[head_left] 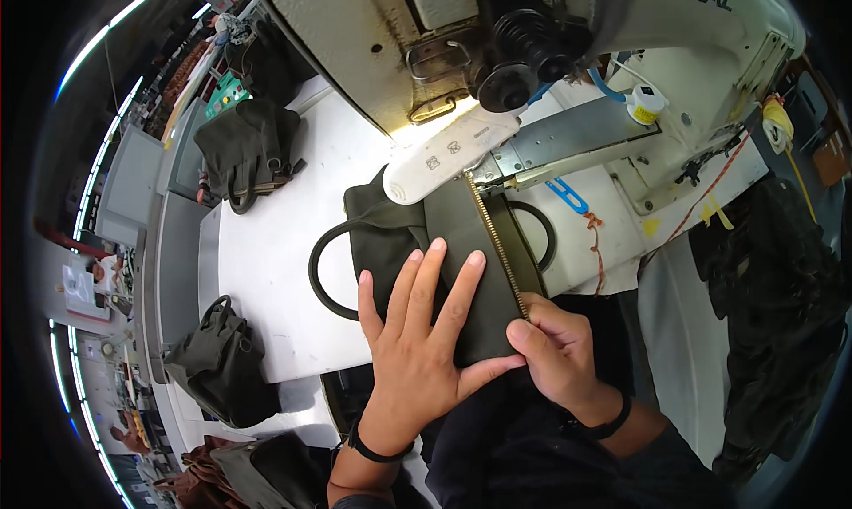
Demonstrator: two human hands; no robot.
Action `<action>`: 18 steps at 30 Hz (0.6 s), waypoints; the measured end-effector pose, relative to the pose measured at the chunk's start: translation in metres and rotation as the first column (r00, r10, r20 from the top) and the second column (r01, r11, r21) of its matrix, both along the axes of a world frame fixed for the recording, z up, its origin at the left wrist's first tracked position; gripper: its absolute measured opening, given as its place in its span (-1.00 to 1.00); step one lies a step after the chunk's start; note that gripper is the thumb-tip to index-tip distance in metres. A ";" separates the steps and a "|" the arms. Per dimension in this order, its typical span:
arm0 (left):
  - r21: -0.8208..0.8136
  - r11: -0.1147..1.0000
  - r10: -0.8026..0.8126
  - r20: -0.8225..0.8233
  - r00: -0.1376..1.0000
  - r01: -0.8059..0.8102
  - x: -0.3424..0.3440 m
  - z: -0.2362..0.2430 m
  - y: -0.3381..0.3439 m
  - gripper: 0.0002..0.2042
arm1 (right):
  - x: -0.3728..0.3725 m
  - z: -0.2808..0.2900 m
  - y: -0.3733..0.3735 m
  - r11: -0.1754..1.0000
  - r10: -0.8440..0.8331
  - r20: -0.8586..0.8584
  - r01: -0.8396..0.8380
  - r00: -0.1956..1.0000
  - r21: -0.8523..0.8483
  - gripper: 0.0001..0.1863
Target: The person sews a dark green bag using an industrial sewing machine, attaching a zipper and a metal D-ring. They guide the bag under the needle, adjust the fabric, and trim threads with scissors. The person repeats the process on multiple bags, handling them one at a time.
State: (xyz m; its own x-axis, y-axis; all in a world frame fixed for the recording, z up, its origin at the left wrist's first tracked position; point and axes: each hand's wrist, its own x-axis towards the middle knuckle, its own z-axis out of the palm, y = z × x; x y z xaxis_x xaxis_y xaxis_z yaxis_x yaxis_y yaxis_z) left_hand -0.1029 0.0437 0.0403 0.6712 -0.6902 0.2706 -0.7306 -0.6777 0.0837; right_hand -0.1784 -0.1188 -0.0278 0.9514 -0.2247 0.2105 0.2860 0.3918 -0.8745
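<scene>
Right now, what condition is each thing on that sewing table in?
Olive bag: flat under the machine's arm.
Zipper: shut, lying along the bag's right side.
Left hand: spread flat, pressing the bag.
Right hand: pinching the zipper's near end.
Finished bags: piled on the table's far left.

On your white table (266,269) you have two finished dark bags, one (247,149) at the far left and another (222,367) nearer, with a small white bottle (645,103) beside the machine.
</scene>
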 end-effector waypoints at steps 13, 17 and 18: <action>0.004 1.000 -0.013 0.023 1.000 0.013 0.025 0.006 -0.005 -0.03 | 0.027 0.010 -0.009 1.000 -0.002 -0.029 0.001 1.000 -0.026 -0.82; 0.039 0.998 -0.047 0.058 0.997 0.044 0.024 0.006 -0.006 -0.10 | 0.028 0.014 -0.005 1.000 -0.024 -0.042 0.024 0.999 0.006 -0.82; 0.033 0.998 -0.053 0.054 0.997 0.051 0.024 0.006 -0.006 -0.13 | 0.029 0.016 -0.004 0.999 -0.032 -0.053 0.033 0.998 0.024 -0.82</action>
